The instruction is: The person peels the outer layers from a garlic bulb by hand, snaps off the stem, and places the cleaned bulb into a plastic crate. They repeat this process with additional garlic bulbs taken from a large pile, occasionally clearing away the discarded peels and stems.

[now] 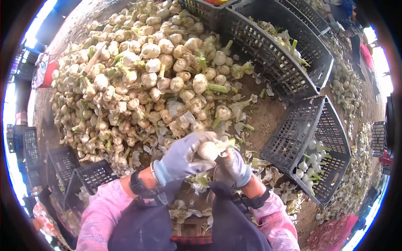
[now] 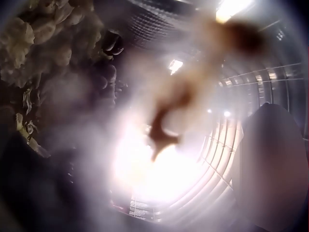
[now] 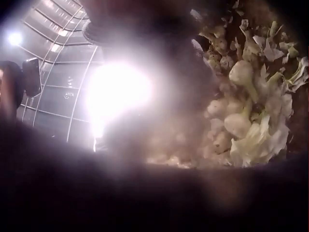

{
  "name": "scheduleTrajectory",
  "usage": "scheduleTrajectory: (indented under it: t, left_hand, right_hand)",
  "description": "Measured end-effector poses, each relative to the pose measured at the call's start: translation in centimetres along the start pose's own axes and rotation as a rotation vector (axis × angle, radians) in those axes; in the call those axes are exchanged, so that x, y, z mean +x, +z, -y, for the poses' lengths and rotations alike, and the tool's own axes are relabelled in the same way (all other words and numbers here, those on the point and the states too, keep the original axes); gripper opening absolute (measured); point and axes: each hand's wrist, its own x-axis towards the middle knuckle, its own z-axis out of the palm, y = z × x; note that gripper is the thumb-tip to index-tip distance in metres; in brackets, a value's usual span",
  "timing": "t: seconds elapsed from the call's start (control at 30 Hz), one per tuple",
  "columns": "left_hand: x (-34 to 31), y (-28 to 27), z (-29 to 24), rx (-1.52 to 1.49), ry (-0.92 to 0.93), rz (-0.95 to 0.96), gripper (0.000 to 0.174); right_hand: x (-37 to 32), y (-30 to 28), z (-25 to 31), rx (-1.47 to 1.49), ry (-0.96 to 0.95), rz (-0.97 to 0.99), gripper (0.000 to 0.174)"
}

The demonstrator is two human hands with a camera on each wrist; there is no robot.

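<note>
In the head view my gloved left hand grips a pale garlic bulb low in front of the pile. The bulb's short green stem points right. My right hand, also gloved, is close against the bulb's right side, its fingertips pinching near the base of the stem. A large heap of untrimmed garlic lies just beyond both hands. Both wrist views are mostly blurred and washed out by glare; loose garlic bulbs with papery skins show in the right wrist view.
A black crate with several clean white bulbs lies at the right. Larger black crates are behind it. Smaller dark crates stand at the left. Peeled skins litter the ground around my knees.
</note>
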Motion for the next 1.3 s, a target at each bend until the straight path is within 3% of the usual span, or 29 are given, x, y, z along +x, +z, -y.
scheduleTrajectory:
  t: [0.07, 0.13, 0.27, 0.43, 0.63, 0.73, 0.97, 1.17, 1.3]
  left_hand:
    - [-0.5, -0.3, -0.2, 0.119, 0.014, -0.188, 0.071]
    - [-0.3, -0.4, -0.7, 0.166, 0.000, -0.238, 0.066]
    - [-0.1, 0.5, -0.9, 0.257, 0.106, -0.281, 0.064]
    - [-0.3, 0.2, -0.7, 0.322, 0.141, -0.283, 0.062]
    - [-0.3, -0.1, -1.1, 0.204, 0.074, -0.308, 0.058]
    - [-0.4, -0.4, -1.2, 0.190, 0.067, -0.286, 0.060]
    - [-0.1, -0.5, -1.7, 0.507, 0.217, -0.288, 0.065]
    - [-0.5, -0.7, -1.5, 0.333, 0.150, -0.277, 0.057]
    - [-0.3, -0.7, -1.7, 0.398, 0.186, -0.300, 0.059]
  right_hand:
    - [-0.5, -1.5, 0.1, 0.134, 0.267, -0.107, 0.049]
    - [-0.2, 0.2, 0.8, 0.252, 0.152, -0.361, 0.041]
    - [0.1, 2.9, 3.4, 0.064, 0.055, -0.324, 0.036]
    - [0.1, 2.0, 1.3, 0.156, 0.125, -0.282, 0.022]
    - [0.0, 2.5, 2.8, 0.322, 0.167, -0.238, 0.023]
    - [0.1, 2.1, 2.3, 0.235, 0.123, -0.184, 0.026]
    - [0.4, 2.6, 1.7, 0.201, 0.065, -0.263, 0.022]
    - [0.3, 2.5, 1.6, 0.193, 0.041, -0.252, 0.021]
    - [0.4, 2.9, 3.0, 0.329, 0.117, -0.230, 0.021]
